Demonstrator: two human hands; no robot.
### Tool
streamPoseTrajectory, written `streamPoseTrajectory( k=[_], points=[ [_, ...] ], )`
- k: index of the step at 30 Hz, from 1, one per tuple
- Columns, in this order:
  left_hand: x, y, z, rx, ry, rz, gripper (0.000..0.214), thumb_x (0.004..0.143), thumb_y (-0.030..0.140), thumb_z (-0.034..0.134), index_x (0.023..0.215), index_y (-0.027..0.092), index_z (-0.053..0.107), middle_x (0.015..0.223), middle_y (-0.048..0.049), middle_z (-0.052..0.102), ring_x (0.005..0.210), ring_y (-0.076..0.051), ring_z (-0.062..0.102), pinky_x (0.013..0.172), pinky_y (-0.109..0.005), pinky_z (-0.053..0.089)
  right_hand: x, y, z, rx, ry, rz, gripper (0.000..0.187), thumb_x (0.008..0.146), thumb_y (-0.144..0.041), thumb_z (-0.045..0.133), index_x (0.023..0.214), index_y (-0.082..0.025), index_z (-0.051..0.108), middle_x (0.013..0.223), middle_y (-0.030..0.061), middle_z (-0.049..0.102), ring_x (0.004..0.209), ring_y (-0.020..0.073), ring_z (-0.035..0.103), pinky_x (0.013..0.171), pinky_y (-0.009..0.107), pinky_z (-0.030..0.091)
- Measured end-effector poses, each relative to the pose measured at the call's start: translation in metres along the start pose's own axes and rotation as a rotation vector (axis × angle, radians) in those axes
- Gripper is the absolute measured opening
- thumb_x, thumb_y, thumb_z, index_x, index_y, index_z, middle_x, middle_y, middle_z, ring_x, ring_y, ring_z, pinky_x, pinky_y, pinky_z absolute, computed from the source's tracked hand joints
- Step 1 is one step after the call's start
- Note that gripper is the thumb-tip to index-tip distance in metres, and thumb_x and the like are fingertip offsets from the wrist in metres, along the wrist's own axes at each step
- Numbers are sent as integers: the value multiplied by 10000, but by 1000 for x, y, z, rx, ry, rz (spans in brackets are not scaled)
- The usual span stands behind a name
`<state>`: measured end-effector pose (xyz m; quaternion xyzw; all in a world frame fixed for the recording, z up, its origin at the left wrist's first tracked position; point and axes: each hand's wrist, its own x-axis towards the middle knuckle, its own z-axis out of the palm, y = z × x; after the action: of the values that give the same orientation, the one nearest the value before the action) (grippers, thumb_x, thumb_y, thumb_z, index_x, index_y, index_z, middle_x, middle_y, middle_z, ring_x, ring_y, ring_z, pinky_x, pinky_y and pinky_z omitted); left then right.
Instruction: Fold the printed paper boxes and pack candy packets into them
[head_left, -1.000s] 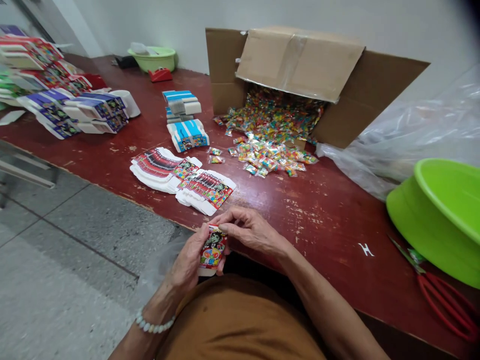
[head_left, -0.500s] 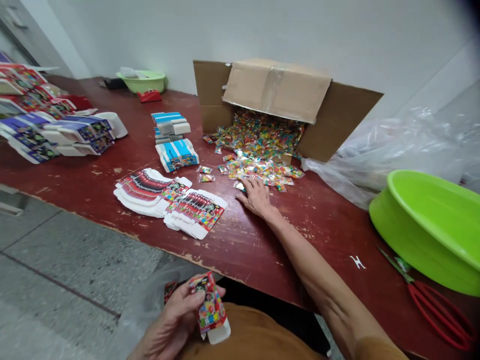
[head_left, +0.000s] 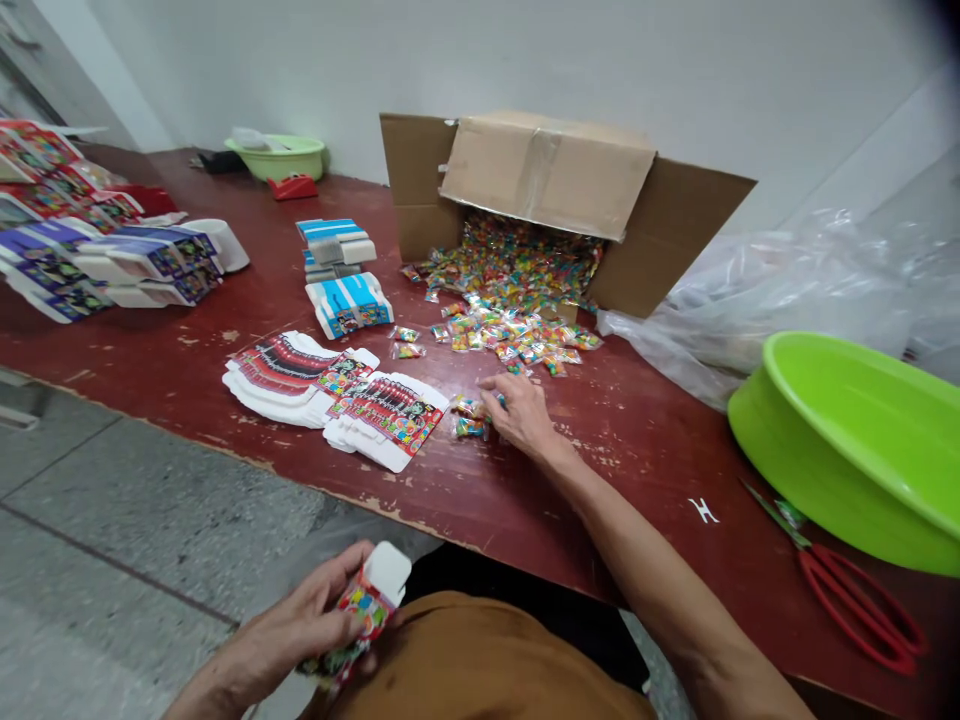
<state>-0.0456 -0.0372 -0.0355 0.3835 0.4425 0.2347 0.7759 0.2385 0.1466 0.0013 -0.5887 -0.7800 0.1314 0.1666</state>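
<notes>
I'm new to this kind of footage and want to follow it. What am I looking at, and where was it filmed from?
There is no machine here, only a person's two bare hands. One camera, worn on that person's head, looks forward and down. The left hand holds a small printed box with a white flap sticking out. The right hand is at a few wrapped packets on the dark red table. Beyond it, a heap of similar packets spills from a cardboard carton. Flat printed cartons lie fanned nearby; a green basin and red-handled scissors are at the picture's right.
</notes>
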Motion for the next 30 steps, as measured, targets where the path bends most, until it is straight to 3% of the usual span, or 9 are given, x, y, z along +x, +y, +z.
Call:
streamPoseTrajectory(
  k=[4,7,12,15,17,21,25,28,30],
  points=[
    [12,19,31,-118,191,102,356,780,318,784,1070,221,603,881,-65,746,674,-187,721,556,-216,476,21,-17,0,-72,-83,49,267,926,-406,683,1047,-181,762,1213,189,693,1223,382,541,959,522,400],
    [20,29,45,-195,294,219,355,785,262,753,1093,226,580,851,-29,720,573,-142,658,546,-235,502,27,-20,3,-56,-97,64,203,868,-350,758,913,-152,756,1131,201,707,1179,383,568,943,516,415],
    [27,40,55,-242,346,313,433,766,206,712,1145,238,503,809,14,687,511,-119,609,513,-242,497,11,-14,-1,73,19,34,206,1011,-289,547,1109,-157,672,1091,130,719,1053,265,633,924,415,444],
    [34,42,58,-198,363,326,475,759,202,686,1182,237,473,805,16,696,499,-120,615,487,-223,470,-15,-24,-7,425,-35,-136,200,1034,-303,497,1118,-181,631,981,58,711,841,179,641,759,295,484],
    [38,41,59,-143,360,337,495,752,221,690,1198,232,474,810,9,707,498,-124,619,480,-220,464,-35,-36,-9,665,-157,-339,131,1006,-238,528,1046,-197,645,944,32,699,835,162,634,767,280,492],
    [43,38,62,19,343,357,502,745,242,713,1202,217,506,721,25,684,491,-128,604,488,-216,459,-59,-54,-11,593,-290,-597,196,923,-62,539,963,-209,663,1009,45,678,937,172,612,863,301,480],
    [40,40,65,-42,343,385,535,769,266,719,1243,226,475,759,20,687,514,-136,635,503,-222,478,-58,-53,-2,736,-313,-451,275,911,-171,651,1179,-216,607,923,15,687,787,152,612,742,274,496],
    [36,43,66,-187,322,393,572,799,380,731,1282,233,460,813,-15,713,510,-160,664,476,-228,475,-55,-51,6,931,-239,-288,216,910,-290,701,1093,-193,640,917,20,710,789,150,641,725,261,504],
    [36,44,67,-242,307,382,594,828,462,722,1313,234,465,810,-25,717,516,-173,670,475,-237,488,-57,-54,5,888,-252,-339,119,917,-282,690,991,-188,685,917,35,726,792,154,651,729,263,495]
  ],
)
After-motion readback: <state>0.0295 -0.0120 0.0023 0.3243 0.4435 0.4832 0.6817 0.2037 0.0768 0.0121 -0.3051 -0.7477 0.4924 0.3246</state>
